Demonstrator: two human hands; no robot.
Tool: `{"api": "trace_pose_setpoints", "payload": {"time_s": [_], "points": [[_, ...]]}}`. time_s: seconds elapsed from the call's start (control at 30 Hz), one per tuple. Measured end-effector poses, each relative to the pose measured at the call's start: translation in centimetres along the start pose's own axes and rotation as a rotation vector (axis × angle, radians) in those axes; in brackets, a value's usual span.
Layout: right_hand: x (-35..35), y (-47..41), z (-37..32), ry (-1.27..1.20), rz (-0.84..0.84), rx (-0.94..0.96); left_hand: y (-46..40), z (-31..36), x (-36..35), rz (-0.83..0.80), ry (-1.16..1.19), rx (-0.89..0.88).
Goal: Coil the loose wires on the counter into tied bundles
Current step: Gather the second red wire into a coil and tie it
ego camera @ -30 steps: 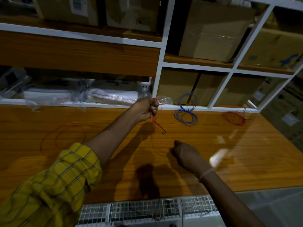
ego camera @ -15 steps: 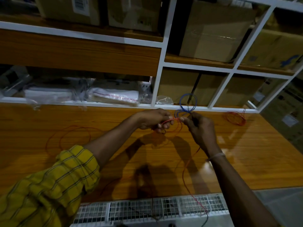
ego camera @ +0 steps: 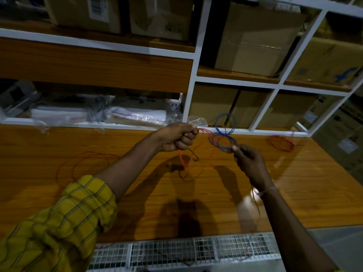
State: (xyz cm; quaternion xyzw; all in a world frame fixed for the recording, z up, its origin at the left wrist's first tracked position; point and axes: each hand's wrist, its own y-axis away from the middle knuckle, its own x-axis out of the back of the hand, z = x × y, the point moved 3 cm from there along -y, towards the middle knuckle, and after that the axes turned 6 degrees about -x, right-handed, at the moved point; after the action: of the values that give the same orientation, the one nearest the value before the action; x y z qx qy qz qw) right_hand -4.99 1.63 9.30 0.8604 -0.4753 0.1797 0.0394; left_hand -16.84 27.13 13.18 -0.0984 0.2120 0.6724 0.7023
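Gripping red wire [ego camera: 181,158] in a fist, left hand [ego camera: 177,137] loops it toward pinching right hand [ego camera: 248,160].

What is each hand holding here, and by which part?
Both hold the same red wire. The left hand grips its gathered loops in a closed fist; the right hand pinches a single strand at the fingertips, with the rest trailing down past the wrist.

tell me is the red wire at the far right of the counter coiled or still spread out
Coiled. The red wire lies as a compact ring of stacked loops on the counter, with short ends sticking out. Whether it is tied, cannot tell.
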Motion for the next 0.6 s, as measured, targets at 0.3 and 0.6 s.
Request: {"api": "trace_pose_setpoints", "payload": {"time_s": [0.3, 0.6], "points": [[3.1, 0.7, 4.7, 0.321, 0.15, -0.005, -0.2, 1.6, 4.5, 0.418, 0.692, -0.319], [0.5, 1.4, 4.3, 1.072, 0.072, 0.008, -0.8, 1.5, 5.8, 0.653, 0.584, -0.433]]}}
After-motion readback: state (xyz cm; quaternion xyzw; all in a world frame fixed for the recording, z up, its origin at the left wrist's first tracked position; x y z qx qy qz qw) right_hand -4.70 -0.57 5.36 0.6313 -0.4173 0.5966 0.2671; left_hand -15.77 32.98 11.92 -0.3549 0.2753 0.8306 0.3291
